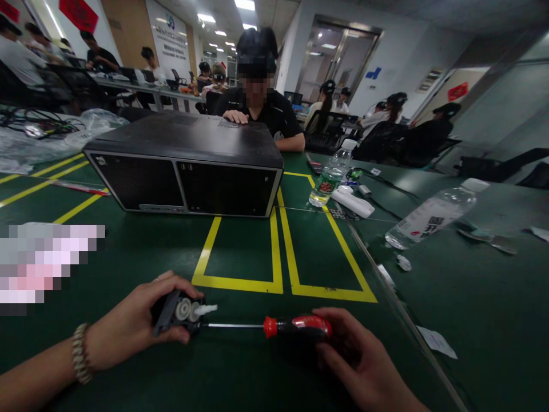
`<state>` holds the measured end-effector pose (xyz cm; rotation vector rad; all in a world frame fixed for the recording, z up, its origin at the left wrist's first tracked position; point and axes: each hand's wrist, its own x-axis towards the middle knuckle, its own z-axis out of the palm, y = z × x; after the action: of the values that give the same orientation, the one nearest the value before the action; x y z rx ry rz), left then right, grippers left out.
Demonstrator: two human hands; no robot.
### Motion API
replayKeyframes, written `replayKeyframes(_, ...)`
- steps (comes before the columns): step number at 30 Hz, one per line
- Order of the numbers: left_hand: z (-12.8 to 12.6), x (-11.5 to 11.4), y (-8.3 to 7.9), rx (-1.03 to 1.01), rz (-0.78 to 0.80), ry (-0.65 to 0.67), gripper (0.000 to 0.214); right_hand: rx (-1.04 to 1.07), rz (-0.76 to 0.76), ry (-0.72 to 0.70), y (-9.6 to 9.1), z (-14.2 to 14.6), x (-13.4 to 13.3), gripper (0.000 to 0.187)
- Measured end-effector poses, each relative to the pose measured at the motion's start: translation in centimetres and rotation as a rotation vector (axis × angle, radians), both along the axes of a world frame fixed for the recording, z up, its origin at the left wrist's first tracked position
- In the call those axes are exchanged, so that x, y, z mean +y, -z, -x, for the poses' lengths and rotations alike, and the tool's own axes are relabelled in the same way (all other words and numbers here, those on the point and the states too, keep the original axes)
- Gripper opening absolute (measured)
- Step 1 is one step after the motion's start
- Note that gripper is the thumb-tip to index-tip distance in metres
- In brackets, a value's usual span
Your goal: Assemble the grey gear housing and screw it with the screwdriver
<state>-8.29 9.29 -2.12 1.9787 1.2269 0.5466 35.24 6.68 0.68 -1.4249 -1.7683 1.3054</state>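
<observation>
My left hand (141,317) grips a small dark grey casing (166,315) between thumb and fingers. Pale round gear-like wheels (187,310) show on its open side, and a white plastic piece (206,309) sticks out to the right. In my right hand (358,355) is a screwdriver (295,326) with a red and black handle, the fingers closed around the handle's end. Its metal shaft lies level and points left, the tip at the casing's right side. Whether the tip sits in a screw is hidden. Both hands are above the green table, near its front edge.
A black computer case (189,149) lies ahead, with a person (257,97) behind it. Two water bottles (332,174) and a white device (354,203) stand or lie at right. Yellow tape (240,283) marks the table. Cables and plastic bags (64,134) lie far left.
</observation>
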Motion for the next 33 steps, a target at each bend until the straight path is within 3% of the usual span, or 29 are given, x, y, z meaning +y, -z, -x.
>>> replayKeyframes(6,-0.2,-0.1,-0.2,-0.002,0.017,-0.023,0.048,-0.090,-0.050,-0.002,-0.2,0.0,0.1,0.031)
replayKeyframes(12,-0.3,-0.2,-0.5,-0.013,0.008,-0.028,0.047,-0.076,-0.112,0.004,0.3,-0.5,-0.2,0.044)
replayKeyframes(20,-0.8,-0.4,-1.0,-0.058,-0.017,-0.059,0.046,-0.148,-0.091,-0.021,0.3,-0.9,0.3,0.032)
replayKeyframes(25,-0.9,-0.5,-1.2,-0.060,0.009,-0.072,0.045,-0.142,-0.091,-0.008,0.2,-0.8,-0.1,0.051)
replayKeyframes(29,-0.9,-0.5,-1.3,-0.056,0.023,-0.070,0.046,-0.088,-0.089,-0.037,0.1,-0.7,-0.1,0.039)
replayKeyframes(33,-0.9,-0.4,-1.4,-0.056,0.039,-0.063,0.045,-0.161,-0.076,-0.060,0.3,-0.9,0.2,0.030)
